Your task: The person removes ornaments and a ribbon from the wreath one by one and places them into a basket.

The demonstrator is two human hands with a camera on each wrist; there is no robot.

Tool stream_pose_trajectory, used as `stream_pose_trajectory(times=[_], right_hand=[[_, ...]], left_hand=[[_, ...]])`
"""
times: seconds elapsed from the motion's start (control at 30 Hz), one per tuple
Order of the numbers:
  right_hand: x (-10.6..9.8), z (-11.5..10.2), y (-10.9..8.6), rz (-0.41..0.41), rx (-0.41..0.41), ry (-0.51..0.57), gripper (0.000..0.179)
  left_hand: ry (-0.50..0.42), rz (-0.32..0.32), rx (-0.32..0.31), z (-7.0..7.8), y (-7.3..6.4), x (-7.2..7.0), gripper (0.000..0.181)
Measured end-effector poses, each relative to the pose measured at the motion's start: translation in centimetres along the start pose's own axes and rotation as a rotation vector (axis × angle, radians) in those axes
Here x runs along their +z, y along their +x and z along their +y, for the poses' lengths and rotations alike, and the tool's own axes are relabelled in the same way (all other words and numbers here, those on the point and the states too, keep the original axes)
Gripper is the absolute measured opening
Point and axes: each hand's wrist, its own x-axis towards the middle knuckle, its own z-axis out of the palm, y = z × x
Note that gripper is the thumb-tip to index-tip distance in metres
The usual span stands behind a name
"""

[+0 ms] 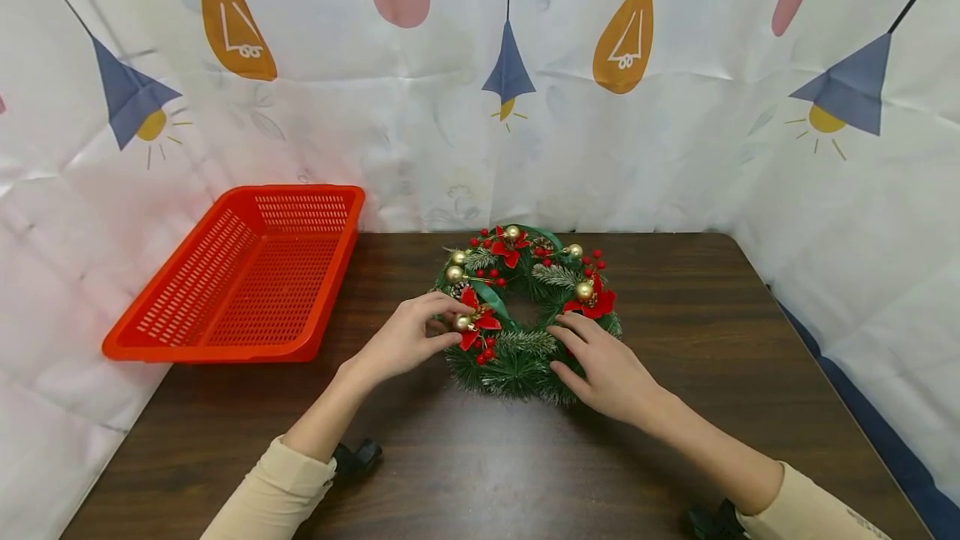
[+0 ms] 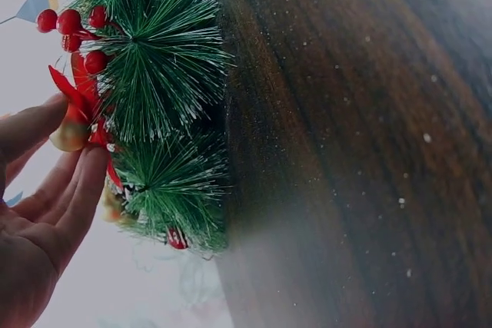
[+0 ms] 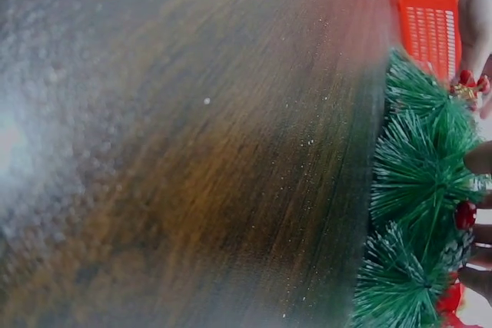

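A green Christmas wreath (image 1: 517, 375) lies on the table, trimmed with red flowers, red berries, gold balls and a green ribbon. My left hand (image 1: 408, 338) is at its front left, where thumb and fingers pinch a red artificial flower (image 1: 486, 322) around its gold ball (image 2: 69, 134). At the front right, my right hand (image 1: 609, 372) rests its loosely bent fingers on the green needles. The right wrist view catches only the fingertips (image 3: 480, 160) at its edge, beside frosted tufts and a red berry (image 3: 464, 214).
A red plastic basket (image 1: 281, 352) with slotted sides stands at the back left of the dark wooden table (image 1: 480, 457). Behind the table hangs a white curtain (image 1: 420, 148) printed with lamps and bulbs.
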Motion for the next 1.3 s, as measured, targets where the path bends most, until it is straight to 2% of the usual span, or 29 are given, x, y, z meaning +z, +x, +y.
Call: stream_pose_trajectory(times=[0.2,0.4,0.7,0.93,1.17,1.3], right_hand=[[0.0,0.0,0.0,-0.007,-0.023,-0.023,0.05],[0.2,0.1,0.0,0.02,-0.052,-0.028,0.051],[0.2,0.0,0.1,-0.001,0.001,0.002,0.051],[0.2,-0.4,0.4,0.018,0.003,0.015,0.054],[0.3,-0.6,0.6,0.048,-0.047,-0.005,0.049],[0.5,-0.5,0.6,0.065,-0.06,-0.016,0.047]], left_hand=[[0.016,0.017,0.023,0.0,0.0,0.1,0.031],[0.008,0.033,-0.014,0.1,-0.1,0.2,0.028],[-0.04,0.048,-0.001,0.4,-0.1,0.2,0.029],[-0.027,0.056,0.014,0.5,-0.2,0.2,0.029],[-0.133,0.024,0.016,0.9,-0.3,0.2,0.024],[-0.149,0.011,0.011,1.1,-0.3,0.2,0.023]])
